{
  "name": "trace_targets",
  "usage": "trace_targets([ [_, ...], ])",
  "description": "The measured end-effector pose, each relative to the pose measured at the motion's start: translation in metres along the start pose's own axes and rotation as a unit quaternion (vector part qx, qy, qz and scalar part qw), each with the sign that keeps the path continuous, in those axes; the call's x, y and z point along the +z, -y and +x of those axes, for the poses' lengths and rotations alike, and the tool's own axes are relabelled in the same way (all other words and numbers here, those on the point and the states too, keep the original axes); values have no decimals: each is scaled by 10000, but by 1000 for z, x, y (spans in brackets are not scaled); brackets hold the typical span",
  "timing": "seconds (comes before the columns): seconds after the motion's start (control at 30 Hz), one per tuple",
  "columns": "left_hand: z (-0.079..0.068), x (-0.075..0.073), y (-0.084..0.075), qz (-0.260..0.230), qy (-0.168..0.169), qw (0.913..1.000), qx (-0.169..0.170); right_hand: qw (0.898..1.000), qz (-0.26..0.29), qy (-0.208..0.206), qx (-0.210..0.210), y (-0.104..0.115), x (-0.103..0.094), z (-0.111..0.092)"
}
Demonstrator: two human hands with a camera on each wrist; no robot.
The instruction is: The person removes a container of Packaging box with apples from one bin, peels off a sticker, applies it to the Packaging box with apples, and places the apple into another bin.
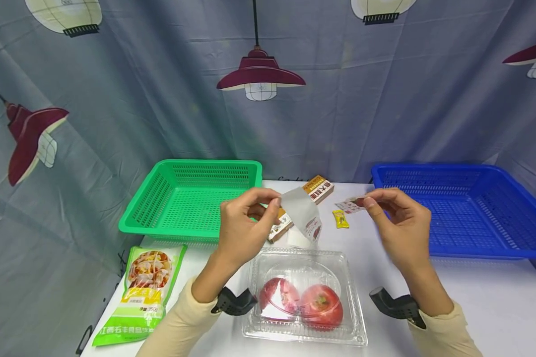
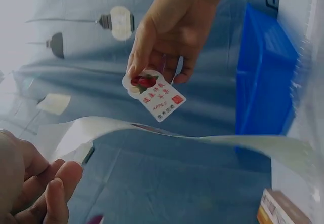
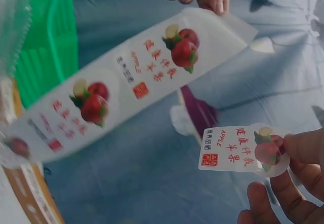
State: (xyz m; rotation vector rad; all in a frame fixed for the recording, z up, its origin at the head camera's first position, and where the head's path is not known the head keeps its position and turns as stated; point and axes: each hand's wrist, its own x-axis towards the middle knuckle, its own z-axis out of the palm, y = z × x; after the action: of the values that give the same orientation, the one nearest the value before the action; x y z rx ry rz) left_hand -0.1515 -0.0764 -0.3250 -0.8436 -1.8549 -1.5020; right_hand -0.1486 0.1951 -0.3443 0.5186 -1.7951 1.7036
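Note:
My left hand [image 1: 249, 225] pinches one end of a strip of apple stickers [image 3: 136, 72], whose printed apples and red lettering show in the right wrist view. The strip hangs in a curve from the fingers down behind the clear plastic box [image 1: 356, 317]. Between thumb and fingertips, my right hand [image 1: 399, 225] holds a single apple sticker [image 3: 240, 150], separate from the strip. Below both hands, the lidded box holds two red apples [image 1: 321, 303] side by side.
A green basket [image 1: 161, 230] stands at the back left, a blue basket [image 1: 473, 253] at the right. A green food packet [image 1: 145, 292] lies on the left. Small boxes [image 1: 319, 189] and a yellow wrapped candy [image 1: 340, 219] lie behind the plastic box.

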Motion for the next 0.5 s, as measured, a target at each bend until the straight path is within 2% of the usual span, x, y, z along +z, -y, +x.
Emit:
trace_targets([
  [0.17, 25, 24, -6, -440, 257, 9986, -139, 9946, 856, -581, -86, 8, -19, 6],
  [0.3, 41, 36, -14, -802, 313, 9954, -411, 9887, 1201, -875, -205, 12, -29, 8],
  [0.4, 47, 43, -16, -1222, 205, 9889, -821, 9865, 1276, -997, -253, 14, -33, 9],
  [0.5, 46, 46, -10, -1609, -90, 9751, -1525, 9856, 1304, -1054, -235, 14, -34, 8],
])
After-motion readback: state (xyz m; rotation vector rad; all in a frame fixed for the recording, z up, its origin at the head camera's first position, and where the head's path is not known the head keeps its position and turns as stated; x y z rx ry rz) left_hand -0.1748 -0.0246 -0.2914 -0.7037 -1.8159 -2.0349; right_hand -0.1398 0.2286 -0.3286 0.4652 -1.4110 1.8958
